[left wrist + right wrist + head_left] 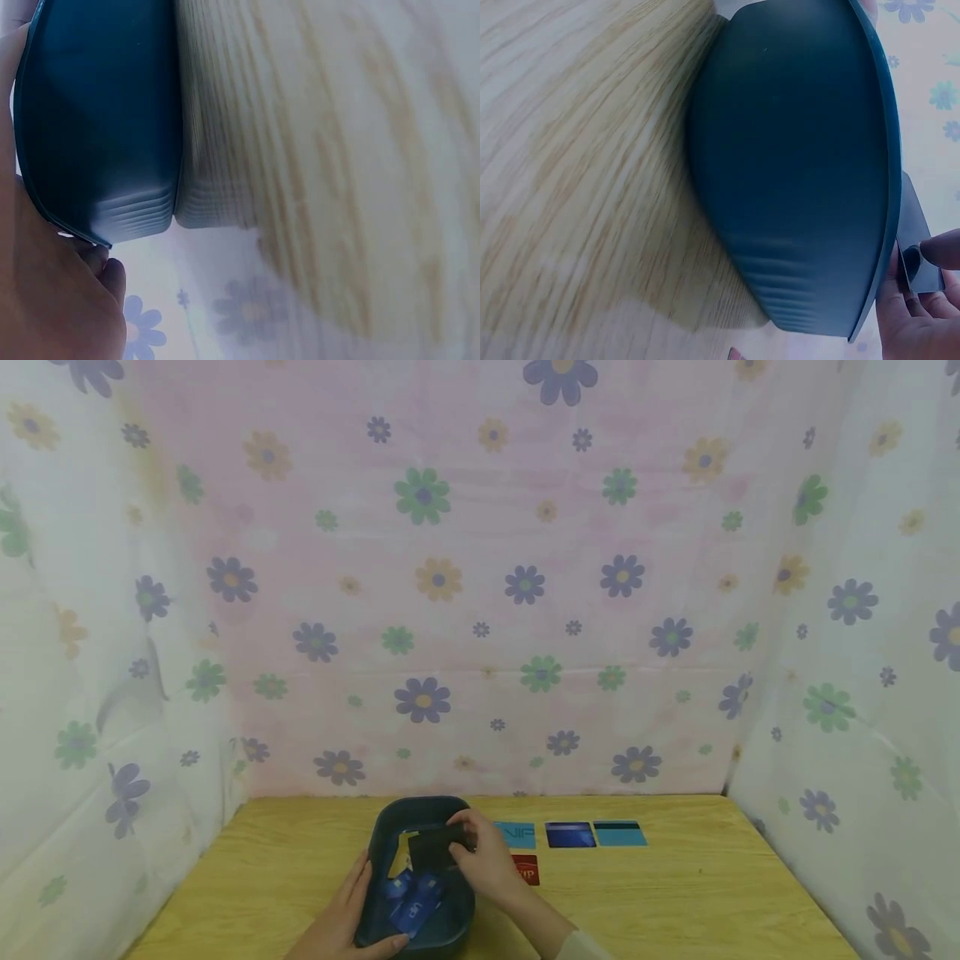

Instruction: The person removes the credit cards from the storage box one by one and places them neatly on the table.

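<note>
A dark blue plastic tub (386, 827) stands on the table, its long side running away from me. My left hand (339, 912) grips its near left side, thumb over the front rim and fingers along the outer wall. Over the tub's right side, my right hand (491, 864) pinches a black card (429, 852) between thumb and fingers. The right wrist view shows this card (917, 217) just beyond the tub's rim, with the thumb on its face. Inside the tub lie several blue cards (417, 910) and a yellow card (397, 860), partly covered by the black one.
Right of the tub, a light blue card (517, 835), a dark blue card (570, 835) and a black-striped blue card (621, 833) form a row on the wooden table (675, 893). Below the first is a red card (528, 869), partly behind my right hand. Flowered cloth (480, 610) encloses the table.
</note>
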`<state>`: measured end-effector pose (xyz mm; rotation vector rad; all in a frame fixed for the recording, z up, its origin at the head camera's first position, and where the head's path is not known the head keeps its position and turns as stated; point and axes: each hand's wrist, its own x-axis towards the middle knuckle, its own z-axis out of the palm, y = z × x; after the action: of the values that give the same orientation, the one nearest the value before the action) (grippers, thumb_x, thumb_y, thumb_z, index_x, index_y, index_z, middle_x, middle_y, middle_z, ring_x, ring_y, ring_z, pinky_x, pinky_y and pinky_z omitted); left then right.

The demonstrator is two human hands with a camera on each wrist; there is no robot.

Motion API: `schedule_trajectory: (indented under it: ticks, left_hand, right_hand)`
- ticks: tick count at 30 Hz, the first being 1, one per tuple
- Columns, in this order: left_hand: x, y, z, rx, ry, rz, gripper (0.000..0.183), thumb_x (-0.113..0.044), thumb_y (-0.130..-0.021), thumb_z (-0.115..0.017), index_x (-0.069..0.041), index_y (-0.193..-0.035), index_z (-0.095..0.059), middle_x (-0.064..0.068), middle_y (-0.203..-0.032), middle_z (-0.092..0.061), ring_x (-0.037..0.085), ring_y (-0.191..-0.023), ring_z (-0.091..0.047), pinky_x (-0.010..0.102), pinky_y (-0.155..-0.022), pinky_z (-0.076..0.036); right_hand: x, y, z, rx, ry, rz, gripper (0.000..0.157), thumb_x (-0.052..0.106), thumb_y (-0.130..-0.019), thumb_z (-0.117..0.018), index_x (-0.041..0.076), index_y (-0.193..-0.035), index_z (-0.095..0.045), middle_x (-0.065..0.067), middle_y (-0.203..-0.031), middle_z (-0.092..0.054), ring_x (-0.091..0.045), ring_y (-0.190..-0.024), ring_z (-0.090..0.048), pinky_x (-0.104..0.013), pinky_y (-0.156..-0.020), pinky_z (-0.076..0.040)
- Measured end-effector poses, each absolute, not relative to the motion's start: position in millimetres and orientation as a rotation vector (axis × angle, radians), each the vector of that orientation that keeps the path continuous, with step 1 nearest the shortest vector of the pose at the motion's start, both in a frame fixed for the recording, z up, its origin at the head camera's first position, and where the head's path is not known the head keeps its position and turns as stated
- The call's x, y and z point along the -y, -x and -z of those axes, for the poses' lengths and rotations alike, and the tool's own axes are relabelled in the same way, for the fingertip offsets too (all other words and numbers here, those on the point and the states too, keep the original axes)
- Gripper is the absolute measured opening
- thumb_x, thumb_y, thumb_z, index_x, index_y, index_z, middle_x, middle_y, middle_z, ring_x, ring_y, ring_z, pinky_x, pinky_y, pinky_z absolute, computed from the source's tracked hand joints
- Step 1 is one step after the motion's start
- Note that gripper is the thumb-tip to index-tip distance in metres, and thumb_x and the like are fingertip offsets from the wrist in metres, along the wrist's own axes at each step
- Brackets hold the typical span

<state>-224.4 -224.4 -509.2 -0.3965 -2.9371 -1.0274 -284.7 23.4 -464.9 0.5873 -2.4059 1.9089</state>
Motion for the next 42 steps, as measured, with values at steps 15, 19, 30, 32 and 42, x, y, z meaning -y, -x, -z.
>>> schedule_trajectory:
  ticks: [15, 19, 30, 32, 42]
  left_hand:
    - [225.3, 223.3, 509.5, 2.934, 0.407, 1.049, 0.120, -0.059, -0.084, -0.075, 0.005, -0.162, -0.010, 0.027, -0.168, -0.007, 0.056, -0.143, -0.032, 0.072, -0.102, -0.042]
    - [224.5, 223.3, 508.4, 2.945, 0.391, 1.052, 0.120, -0.060, -0.083, -0.075, 0.005, -0.161, -0.011, 0.028, -0.168, -0.007, 0.056, -0.144, -0.031, 0.073, -0.104, -0.040]
    - [224.0, 224.3, 508.8, 2.949, 0.384, 1.044, 0.120, -0.061, -0.083, -0.075, 0.005, -0.161, -0.012, 0.028, -0.168, -0.008, 0.056, -0.143, -0.032, 0.073, -0.103, -0.040]
    - [223.6, 224.8, 509.2, 2.952, 0.380, 1.043, 0.121, -0.062, -0.083, -0.075, 0.004, -0.162, -0.012, 0.027, -0.168, -0.008, 0.056, -0.143, -0.032, 0.073, -0.103, -0.040]
    - [224.4, 223.4, 508.1, 2.954, 0.372, 1.041, 0.122, -0.062, -0.082, -0.076, 0.005, -0.162, -0.012, 0.027, -0.168, -0.007, 0.056, -0.144, -0.032, 0.072, -0.103, -0.041]
  right_hand:
    - [-39.7, 281.6, 467.5, 2.387, -0.613, -1.880, 0.029, -0.011, -0.093, -0.062, 0.005, -0.118, -0.062, -0.011, -0.102, -0.071, -0.029, -0.096, -0.073, -0.033, -0.072, -0.062]
    - [-44.1, 280.4, 468.5, 2.393, -0.584, -1.886, 0.031, -0.012, -0.093, -0.062, 0.004, -0.119, -0.061, -0.012, -0.100, -0.069, -0.029, -0.095, -0.072, -0.033, -0.071, -0.062]
    - [-57.2, 276.6, 468.5, 2.380, -0.570, -1.905, 0.030, -0.013, -0.092, -0.061, -0.001, -0.120, -0.061, -0.017, -0.104, -0.070, -0.033, -0.092, -0.071, -0.031, -0.065, -0.061]
    - [-60.0, 276.5, 468.7, 2.382, -0.566, -1.909, 0.030, -0.013, -0.093, -0.061, -0.002, -0.121, -0.060, -0.018, -0.104, -0.070, -0.033, -0.090, -0.071, -0.034, -0.063, -0.061]
    - [-70.2, 275.0, 467.3, 2.390, -0.533, -1.970, 0.030, -0.011, -0.094, -0.061, 0.001, -0.121, -0.060, -0.018, -0.107, -0.068, -0.030, -0.093, -0.071, -0.050, -0.070, -0.063]
